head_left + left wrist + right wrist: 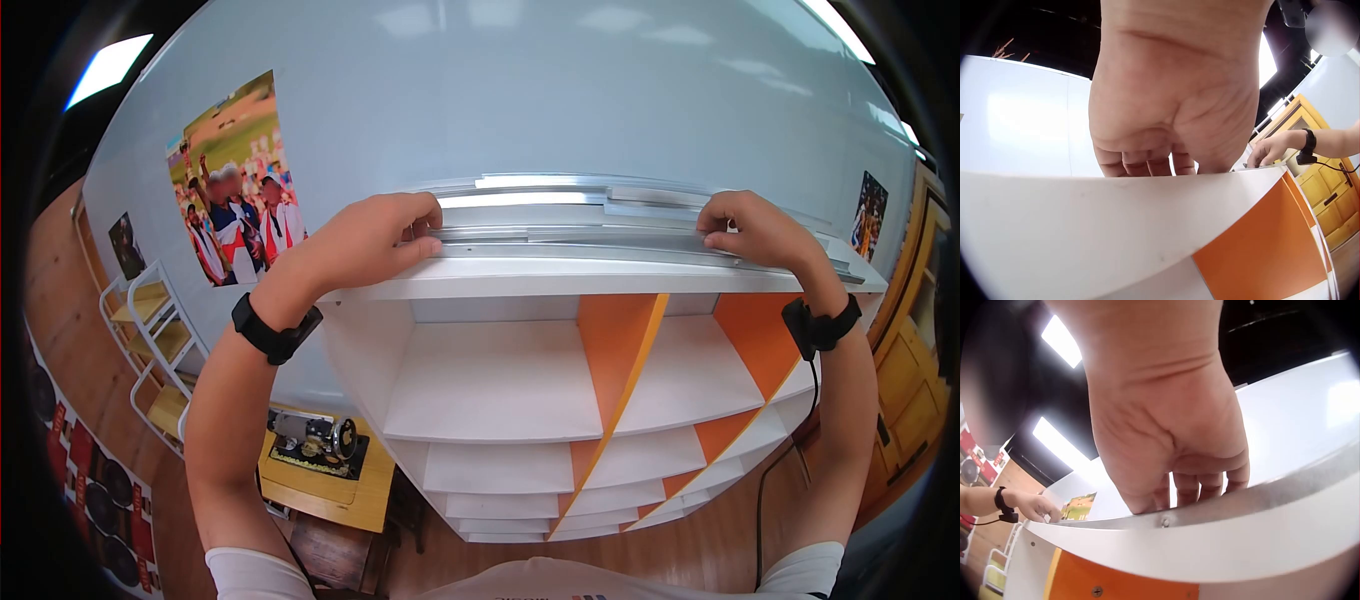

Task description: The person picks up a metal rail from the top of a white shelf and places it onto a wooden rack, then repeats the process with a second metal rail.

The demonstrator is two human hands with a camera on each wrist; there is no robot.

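Several long silvery metal strips (565, 216) lie side by side along the top of a white shelf unit (480, 282). My left hand (372, 240) holds them near their left end, thumb on the near side and fingers bent over the far side. Toward the right end, my right hand (762, 232) grips the strips in a similar way. The left wrist view shows the fingertips of the left hand (1172, 119) hidden behind the shelf's top edge. In the right wrist view, a metal strip (1285, 492) runs along the edge under the right hand (1172, 437).
Orange dividers (622, 345) split the open shelves below. A glossy pale wall (560, 100) with a poster (235, 190) rises behind the unit. At lower left stands a sewing machine (318, 440) on a wooden table, near a white rack (160, 330). A yellow wooden door (910, 370) is at right.
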